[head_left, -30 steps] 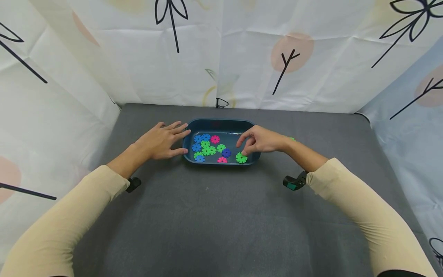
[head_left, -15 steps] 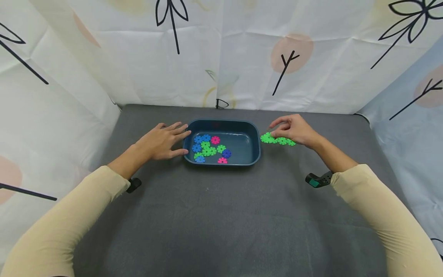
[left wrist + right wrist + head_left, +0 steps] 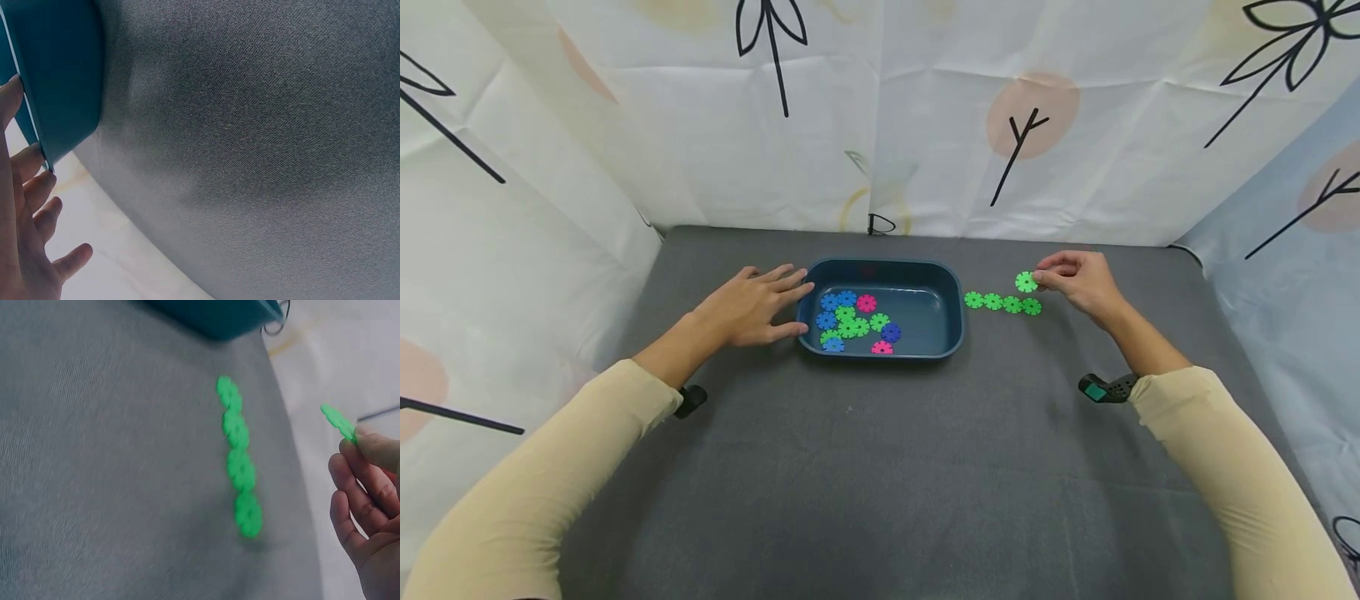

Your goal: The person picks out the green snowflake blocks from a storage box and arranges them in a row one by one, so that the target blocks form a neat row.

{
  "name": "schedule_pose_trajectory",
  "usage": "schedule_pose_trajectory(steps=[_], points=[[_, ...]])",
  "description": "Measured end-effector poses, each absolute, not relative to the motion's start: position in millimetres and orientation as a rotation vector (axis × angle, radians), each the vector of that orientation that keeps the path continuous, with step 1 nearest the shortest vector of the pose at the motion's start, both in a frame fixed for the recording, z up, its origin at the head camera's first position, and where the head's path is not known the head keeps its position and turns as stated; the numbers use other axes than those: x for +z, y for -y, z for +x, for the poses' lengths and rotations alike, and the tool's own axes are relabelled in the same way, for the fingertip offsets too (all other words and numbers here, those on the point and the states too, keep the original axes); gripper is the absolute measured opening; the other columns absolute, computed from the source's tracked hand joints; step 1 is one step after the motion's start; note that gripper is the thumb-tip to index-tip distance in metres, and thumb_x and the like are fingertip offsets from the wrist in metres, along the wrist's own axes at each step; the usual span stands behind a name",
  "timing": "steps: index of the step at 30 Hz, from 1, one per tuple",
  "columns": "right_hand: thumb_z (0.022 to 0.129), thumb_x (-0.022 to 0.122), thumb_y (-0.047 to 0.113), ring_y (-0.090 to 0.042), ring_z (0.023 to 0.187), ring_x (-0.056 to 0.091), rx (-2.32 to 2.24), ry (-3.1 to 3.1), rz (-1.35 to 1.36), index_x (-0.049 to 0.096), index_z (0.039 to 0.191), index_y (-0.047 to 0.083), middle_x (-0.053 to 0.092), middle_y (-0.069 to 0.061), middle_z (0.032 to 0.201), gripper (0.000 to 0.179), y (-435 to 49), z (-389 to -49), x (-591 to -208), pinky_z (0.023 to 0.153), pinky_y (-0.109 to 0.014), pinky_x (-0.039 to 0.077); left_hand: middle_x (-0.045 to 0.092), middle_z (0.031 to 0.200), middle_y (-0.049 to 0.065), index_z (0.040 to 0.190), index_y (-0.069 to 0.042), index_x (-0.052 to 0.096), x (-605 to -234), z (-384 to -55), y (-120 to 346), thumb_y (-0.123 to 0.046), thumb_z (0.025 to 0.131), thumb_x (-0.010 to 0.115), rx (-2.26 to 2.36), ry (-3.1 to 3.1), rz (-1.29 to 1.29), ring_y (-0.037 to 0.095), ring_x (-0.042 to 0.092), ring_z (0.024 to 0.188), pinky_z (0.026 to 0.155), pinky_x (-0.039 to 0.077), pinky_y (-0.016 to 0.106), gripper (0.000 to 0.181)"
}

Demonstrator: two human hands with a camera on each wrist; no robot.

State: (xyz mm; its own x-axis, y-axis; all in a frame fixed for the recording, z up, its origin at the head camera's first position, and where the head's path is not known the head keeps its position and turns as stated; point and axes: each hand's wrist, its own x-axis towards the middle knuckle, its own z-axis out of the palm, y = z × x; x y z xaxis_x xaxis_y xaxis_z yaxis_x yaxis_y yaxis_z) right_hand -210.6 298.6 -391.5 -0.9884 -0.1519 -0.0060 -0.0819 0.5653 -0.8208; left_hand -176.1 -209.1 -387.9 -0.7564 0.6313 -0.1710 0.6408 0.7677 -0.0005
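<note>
A dark teal tray (image 3: pixel 925 321) holds several small notched discs in green, blue and pink, mostly at its left side. My left hand (image 3: pixel 747 308) touches the tray's left rim with spread, straight fingers; the left wrist view shows fingertips (image 3: pixel 31 159) against the rim. Between thumb and fingers my right hand (image 3: pixel 1082 285) pinches a green notched disc (image 3: pixel 1026 282), also seen edge-on as the held disc (image 3: pixel 338 422) in the right wrist view. Below it, a row of green discs (image 3: pixel 1003 302) lies on the table, right of the tray.
Grey cloth covers the table (image 3: pixel 880 467). A white patterned curtain (image 3: pixel 940 125) rises behind the table's far edge and at both sides. Each wrist wears a black band, such as the right wristband (image 3: pixel 1107 389).
My right hand has moved from over the tray to the right, carrying the green disc past the row to above its right end. The left hand stays at the rim.
</note>
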Motion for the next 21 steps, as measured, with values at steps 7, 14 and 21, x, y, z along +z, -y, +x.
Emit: schedule_pose_trajectory(steps=[7,14,21], points=[[0.096,0.068,0.012,-0.008,0.074,0.070,-1.349,-2.779,-0.161,0.067,0.109,-0.011,0.075,-0.009,0.085,0.027,-318,-210,-411,0.071,-0.023,0.054,0.030,0.161,0.013,0.154,-0.011,0.039,-389,-176,210,-0.058,0.097,0.052,-0.089,-2.801,1.011,0.034,0.026,0.148,0.110,0.029,0.063,0.075],[0.096,0.067,0.012,-0.007,0.072,0.069,-1.268,-2.800,-0.133,0.066,0.107,-0.013,0.074,-0.012,0.083,0.027,-335,-207,-422,0.068,-0.020,0.052,0.030,0.161,0.013,0.154,-0.011,0.039,-390,-177,210,-0.058,0.097,0.052,-0.100,-2.803,1.024,0.034,0.026,0.148,0.109,0.030,0.063,0.075],[0.098,0.063,0.009,-0.009,0.070,0.065,-1.164,-2.788,-0.155,0.064,0.109,-0.013,0.071,-0.024,0.087,0.024,-342,-201,-429,0.063,-0.019,0.049,0.030,0.161,0.013,0.154,-0.011,0.039,-389,-177,211,-0.059,0.097,0.053,-0.103,-2.801,1.020,0.034,0.026,0.148,0.109,0.030,0.063,0.076]])
